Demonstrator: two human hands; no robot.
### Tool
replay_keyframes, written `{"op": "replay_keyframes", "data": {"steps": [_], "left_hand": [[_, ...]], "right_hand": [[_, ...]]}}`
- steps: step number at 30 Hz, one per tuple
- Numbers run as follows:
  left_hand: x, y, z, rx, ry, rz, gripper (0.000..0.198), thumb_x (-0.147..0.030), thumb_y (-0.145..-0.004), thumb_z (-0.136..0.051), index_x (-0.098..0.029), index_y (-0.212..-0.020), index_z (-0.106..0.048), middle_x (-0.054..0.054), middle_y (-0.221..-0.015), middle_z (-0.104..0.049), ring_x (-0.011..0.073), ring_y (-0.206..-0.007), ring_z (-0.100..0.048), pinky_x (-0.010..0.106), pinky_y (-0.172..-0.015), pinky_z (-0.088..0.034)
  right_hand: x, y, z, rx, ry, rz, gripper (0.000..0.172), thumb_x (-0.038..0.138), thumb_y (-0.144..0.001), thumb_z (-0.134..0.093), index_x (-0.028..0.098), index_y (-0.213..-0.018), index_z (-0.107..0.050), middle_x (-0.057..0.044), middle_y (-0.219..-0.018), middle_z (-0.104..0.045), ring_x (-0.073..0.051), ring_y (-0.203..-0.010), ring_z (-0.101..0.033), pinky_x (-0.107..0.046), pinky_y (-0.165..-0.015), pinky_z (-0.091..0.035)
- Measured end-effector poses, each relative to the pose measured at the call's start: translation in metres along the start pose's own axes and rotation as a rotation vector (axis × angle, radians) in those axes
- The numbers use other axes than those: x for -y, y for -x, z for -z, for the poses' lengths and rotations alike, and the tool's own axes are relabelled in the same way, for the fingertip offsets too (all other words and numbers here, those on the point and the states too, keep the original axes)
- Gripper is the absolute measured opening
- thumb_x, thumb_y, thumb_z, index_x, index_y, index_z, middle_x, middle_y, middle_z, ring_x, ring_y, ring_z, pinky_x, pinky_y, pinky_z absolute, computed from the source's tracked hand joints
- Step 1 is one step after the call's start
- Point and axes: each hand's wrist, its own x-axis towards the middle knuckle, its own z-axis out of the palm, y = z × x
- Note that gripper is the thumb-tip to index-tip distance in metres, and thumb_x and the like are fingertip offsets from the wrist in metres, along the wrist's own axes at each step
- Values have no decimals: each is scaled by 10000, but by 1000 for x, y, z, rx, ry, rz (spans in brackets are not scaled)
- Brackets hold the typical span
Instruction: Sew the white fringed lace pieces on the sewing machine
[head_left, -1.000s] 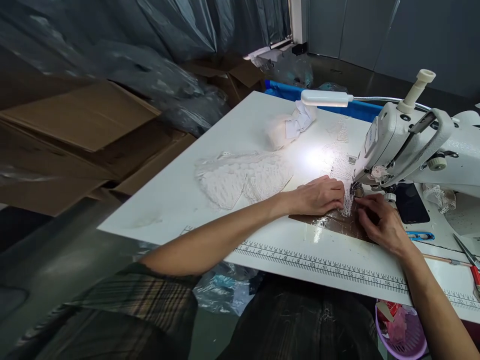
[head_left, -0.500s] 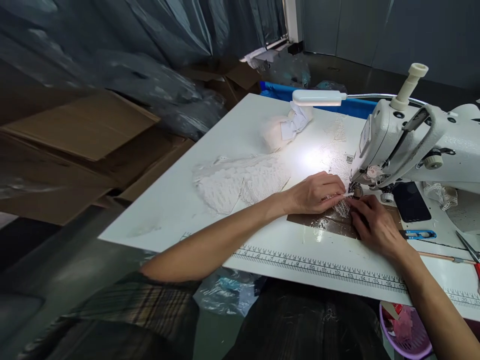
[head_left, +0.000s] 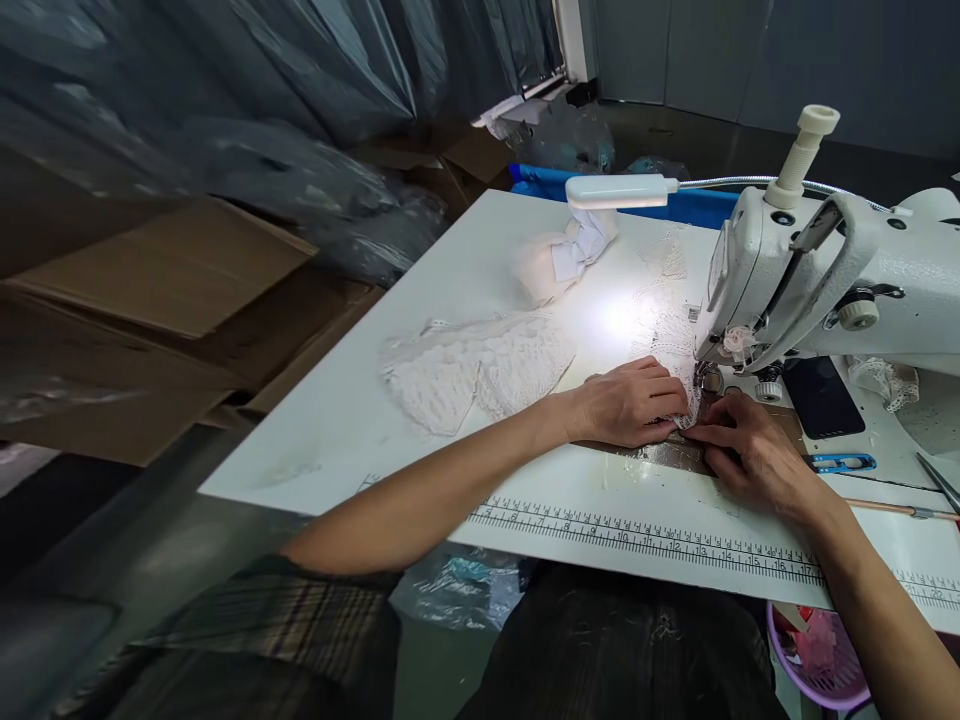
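Observation:
White lace (head_left: 667,330) runs across the table to the needle area of the white sewing machine (head_left: 780,280). My left hand (head_left: 634,402) lies on the lace just left of the presser foot, its fingers closed on the fabric. From the right, my right hand (head_left: 746,440) pinches the lace's near edge with thumb and forefinger. Both sets of fingertips almost meet in front of the presser foot (head_left: 703,376). The exact fold of lace between them is partly hidden. Under the hands is a brown plate (head_left: 675,455).
White lace pieces (head_left: 480,365) lie to the left, behind them a pale bundle (head_left: 566,255). A lamp (head_left: 621,191) hangs over the table. At right are a phone (head_left: 823,397), blue thread snips (head_left: 844,462) and scissors (head_left: 939,482). A printed ruler (head_left: 645,535) follows the front edge.
Both hands have come slightly nearer the front edge, drawing the lace edge away from the presser foot. More lace shows between the left hand and the machine. The view has shifted slightly.

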Motion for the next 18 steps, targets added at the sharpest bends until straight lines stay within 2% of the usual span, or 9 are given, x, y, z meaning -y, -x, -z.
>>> {"op": "replay_keyframes", "data": {"steps": [8,11,15,18], "left_hand": [[-3,-1,-1,-85,-117,-90,257,-169,-988,-478,-189,-803,-654,-2,-916,-732,108,-781,-620,331,-942,-418],[-3,-1,-2,-71,-99,-88,264,-175,-990,-476,-188,-809,-667,-4,-878,-726,106,-766,-608,307,-894,-428],[-2,-1,-2,-67,-96,-83,256,-191,-982,-494,-186,-802,-676,1,-859,-722,122,-758,-594,295,-845,-440],[-2,-2,-2,-105,-95,-115,270,-178,-983,-481,-176,-794,-674,8,-836,-719,121,-735,-598,306,-843,-451]], "right_hand": [[-1,-1,1,14,2,7,352,140,-860,-507,252,-1075,-762,-100,-950,-613,-208,-862,-585,-401,-778,-529],[-2,0,2,-9,-58,-13,349,158,-869,-501,246,-1094,-753,-99,-975,-607,-204,-885,-599,-392,-796,-543],[-9,2,-3,-97,-19,-165,407,205,-909,-462,192,-1260,-667,-138,-1061,-565,-221,-933,-599,-399,-813,-567],[-14,4,-8,-57,53,-185,422,209,-911,-452,203,-1282,-653,-144,-1059,-538,-241,-949,-588,-433,-826,-570]]}}
